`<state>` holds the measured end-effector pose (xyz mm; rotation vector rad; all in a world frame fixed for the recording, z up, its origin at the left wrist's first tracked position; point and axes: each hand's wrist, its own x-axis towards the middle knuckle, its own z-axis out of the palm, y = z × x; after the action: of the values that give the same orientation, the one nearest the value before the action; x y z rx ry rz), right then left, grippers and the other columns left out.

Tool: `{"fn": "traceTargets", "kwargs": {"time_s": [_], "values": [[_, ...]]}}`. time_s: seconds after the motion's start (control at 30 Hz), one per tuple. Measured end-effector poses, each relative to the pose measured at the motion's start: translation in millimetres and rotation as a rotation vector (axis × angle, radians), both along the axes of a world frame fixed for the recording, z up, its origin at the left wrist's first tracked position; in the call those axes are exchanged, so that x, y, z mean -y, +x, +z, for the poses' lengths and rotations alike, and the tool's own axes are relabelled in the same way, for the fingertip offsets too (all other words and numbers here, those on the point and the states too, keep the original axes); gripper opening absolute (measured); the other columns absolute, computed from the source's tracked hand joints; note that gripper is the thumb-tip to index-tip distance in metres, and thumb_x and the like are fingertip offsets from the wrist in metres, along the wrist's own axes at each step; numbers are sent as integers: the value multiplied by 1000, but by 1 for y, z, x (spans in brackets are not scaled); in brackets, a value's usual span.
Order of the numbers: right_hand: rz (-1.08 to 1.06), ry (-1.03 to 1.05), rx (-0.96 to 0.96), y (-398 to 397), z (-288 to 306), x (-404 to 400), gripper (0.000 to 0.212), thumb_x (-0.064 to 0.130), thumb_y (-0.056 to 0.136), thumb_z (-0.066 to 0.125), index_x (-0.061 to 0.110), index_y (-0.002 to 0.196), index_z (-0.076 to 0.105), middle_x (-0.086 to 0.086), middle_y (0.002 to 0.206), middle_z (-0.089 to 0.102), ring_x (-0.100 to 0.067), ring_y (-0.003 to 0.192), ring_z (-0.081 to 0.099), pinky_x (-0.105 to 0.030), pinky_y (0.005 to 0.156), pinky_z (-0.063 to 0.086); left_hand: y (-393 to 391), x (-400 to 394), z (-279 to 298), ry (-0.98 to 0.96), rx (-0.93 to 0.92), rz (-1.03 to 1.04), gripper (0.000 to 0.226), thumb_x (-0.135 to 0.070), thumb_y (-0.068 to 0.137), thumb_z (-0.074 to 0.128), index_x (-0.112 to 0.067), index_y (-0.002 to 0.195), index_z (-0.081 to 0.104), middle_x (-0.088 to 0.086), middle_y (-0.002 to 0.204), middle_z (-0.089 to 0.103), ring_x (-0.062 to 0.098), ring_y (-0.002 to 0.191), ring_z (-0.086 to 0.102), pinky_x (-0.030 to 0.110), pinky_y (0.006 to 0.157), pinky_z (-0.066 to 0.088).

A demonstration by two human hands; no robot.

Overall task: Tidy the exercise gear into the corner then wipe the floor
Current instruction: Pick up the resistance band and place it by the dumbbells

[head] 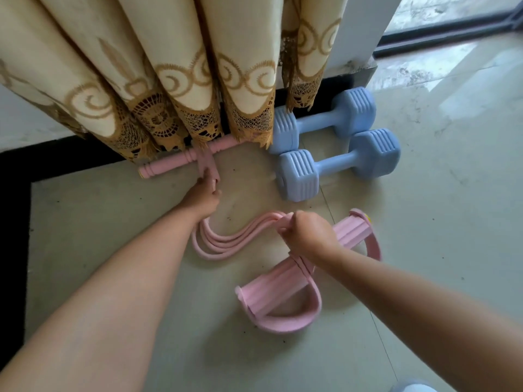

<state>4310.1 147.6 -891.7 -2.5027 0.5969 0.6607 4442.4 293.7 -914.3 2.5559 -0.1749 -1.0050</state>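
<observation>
left hand (202,195) pinched the pink tubes (210,240) right where they met the handle bar (186,158), fingers curled round the strap end. right hand (307,236) clenched round the same bundle of tubes near the foot pedal (276,292), which sat just behind and under that grip. between the two grips the tubes sagged in a slack loop on the floor (113,222).

handle bar lay past the left grip, tucked against the skirting, far end hidden under the curtain (169,80) hem. its long axis ran along the wall, near end pointing left, tilted slightly. pedal's long axis ran diagonally, not parallel to the bar. two blue dumbbells (336,154) sat just right of the bar, side by side, axes angled toward the wall.

step looked like folding the puller compact into the corner. judgement: should keep the left pinch anchoring the bar, gather slack with the right, swing the pedal round parallel to the bar and slide it in beside the dumbbells without snagging the curtain lace. wiping not yet begun.
</observation>
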Motion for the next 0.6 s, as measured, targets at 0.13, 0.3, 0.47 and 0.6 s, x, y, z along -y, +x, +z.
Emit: {"fn": "traceTargets", "kwargs": {"time_s": [0.13, 0.3, 0.47, 0.6], "values": [[-50, 44, 123, 19, 7, -26, 22, 23, 96, 44, 5, 109, 39, -18, 109, 64, -38, 102, 60, -40, 76, 46, 1, -12, 8, -59, -26, 29, 52, -27, 104, 25, -13, 153, 11, 17, 155, 25, 32, 140, 32, 30, 109, 31], [9, -9, 170, 50, 0, -44, 30, 5, 94, 39, 8, 124, 36, -20, 104, 62, -35, 87, 59, -33, 55, 35, -3, -20, 8, -188, -47, 136, 46, -26, 104, 27, -14, 149, 27, 11, 155, 28, 26, 142, 30, 28, 114, 25], [44, -51, 135, 69, -4, -46, 50, -7, 86, 35, 11, 133, 35, -22, 109, 56, -36, 87, 57, -32, 59, 34, 0, -30, 2, -186, -27, 217, 44, -27, 104, 30, -15, 146, 35, 10, 151, 37, 22, 132, 42, 23, 103, 32], [68, -117, 135, 79, -8, -46, 45, -7, 89, 34, 6, 132, 36, -24, 114, 54, -39, 97, 60, -34, 62, 37, -1, -32, -2, -196, -49, 241, 46, -16, 102, 34, -19, 148, 30, 10, 150, 38, 25, 132, 43, 22, 91, 34]]}}
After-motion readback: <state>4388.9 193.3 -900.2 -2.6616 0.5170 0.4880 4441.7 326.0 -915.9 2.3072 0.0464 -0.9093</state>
